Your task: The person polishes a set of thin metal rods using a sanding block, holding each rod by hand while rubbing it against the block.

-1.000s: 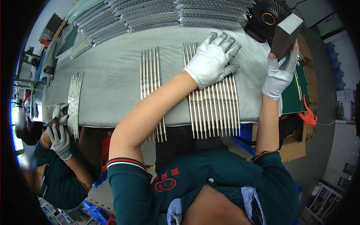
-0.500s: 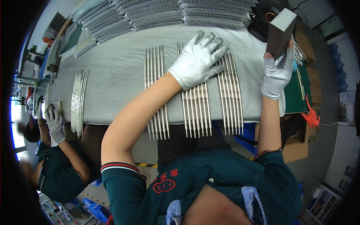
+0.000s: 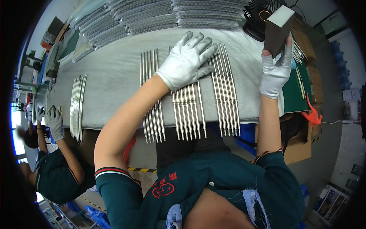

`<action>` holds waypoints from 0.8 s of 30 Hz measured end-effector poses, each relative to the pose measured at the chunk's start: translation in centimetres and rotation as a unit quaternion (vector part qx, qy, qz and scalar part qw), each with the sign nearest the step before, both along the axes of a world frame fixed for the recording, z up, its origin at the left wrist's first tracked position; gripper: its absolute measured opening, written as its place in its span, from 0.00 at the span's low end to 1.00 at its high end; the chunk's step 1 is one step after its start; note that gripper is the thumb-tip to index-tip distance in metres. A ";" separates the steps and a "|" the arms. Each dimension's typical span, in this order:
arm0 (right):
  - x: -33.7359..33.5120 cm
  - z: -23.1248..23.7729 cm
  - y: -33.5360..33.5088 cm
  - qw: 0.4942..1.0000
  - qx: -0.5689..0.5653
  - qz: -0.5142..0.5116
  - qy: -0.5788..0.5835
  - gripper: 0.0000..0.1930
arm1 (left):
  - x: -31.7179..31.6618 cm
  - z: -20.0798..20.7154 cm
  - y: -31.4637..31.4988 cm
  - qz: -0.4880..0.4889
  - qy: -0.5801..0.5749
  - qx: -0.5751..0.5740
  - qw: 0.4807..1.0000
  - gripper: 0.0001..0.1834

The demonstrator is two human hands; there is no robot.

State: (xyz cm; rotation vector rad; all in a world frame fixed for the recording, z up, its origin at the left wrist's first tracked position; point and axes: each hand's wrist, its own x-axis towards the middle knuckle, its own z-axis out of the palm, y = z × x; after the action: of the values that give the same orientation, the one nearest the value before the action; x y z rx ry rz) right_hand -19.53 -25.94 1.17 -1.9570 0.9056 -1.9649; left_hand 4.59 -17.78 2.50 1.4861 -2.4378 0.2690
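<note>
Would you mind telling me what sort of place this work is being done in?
Most likely a factory finishing or assembly bench. Rows of long metal rods lie on a grey cloth-covered table, with bagged stacks of the same parts behind, and a gloved co-worker works alongside.

A long workbench covered in grey cloth (image 3: 114,80) carried the work. Three groups of slim metal rods (image 3: 187,108) lay side by side on it near the front edge, their ends overhanging it, and a fourth bundle of rods (image 3: 77,107) lay well apart to the left. Stacked trays of more rods (image 3: 152,17) lined the far edge, beside a black fan (image 3: 259,15).
</note>
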 end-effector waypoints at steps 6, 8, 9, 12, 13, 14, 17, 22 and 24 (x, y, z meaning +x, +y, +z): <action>0.3 0.1 0.1 0.999 -0.032 -0.012 0.039 0.41 | -5.1 0.5 -2.1 -0.032 0.029 -0.046 0.998 0.32; 0.4 0.1 0.1 0.998 -0.042 -0.010 0.038 0.41 | -8.0 0.3 -3.4 -0.085 0.048 -0.039 0.994 0.31; 0.4 0.0 0.1 0.999 -0.035 -0.008 0.033 0.42 | -9.2 0.2 -4.1 -0.083 0.050 -0.039 0.994 0.31; 0.6 0.1 -0.1 0.997 -0.044 -0.019 0.054 0.42 | -10.5 -0.9 -5.8 -0.086 0.060 -0.049 0.993 0.32; 0.4 0.2 0.0 0.997 -0.045 -0.022 0.056 0.42 | -10.9 -1.1 -6.1 -0.076 0.080 -0.027 0.994 0.31; 0.4 0.4 0.1 0.997 -0.051 -0.026 0.061 0.41 | -11.1 -1.3 -6.2 -0.064 0.099 -0.005 0.993 0.31; 0.3 0.3 0.1 0.997 -0.047 -0.020 0.052 0.41 | -9.9 -1.5 -5.6 -0.072 0.070 -0.025 0.995 0.32; 0.4 0.4 0.2 0.998 -0.046 -0.010 0.046 0.41 | -5.8 -0.7 -3.2 -0.091 0.055 -0.014 0.994 0.32; 0.1 0.2 0.2 0.997 -0.044 -0.021 0.066 0.41 | -4.6 -0.3 -2.2 -0.088 0.043 0.002 0.995 0.32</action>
State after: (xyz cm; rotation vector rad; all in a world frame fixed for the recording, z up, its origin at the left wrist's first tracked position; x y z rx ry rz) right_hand -19.41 -25.78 1.41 -2.1574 0.9118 -1.9484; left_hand -0.04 -20.01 2.18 1.2472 -2.4810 0.1596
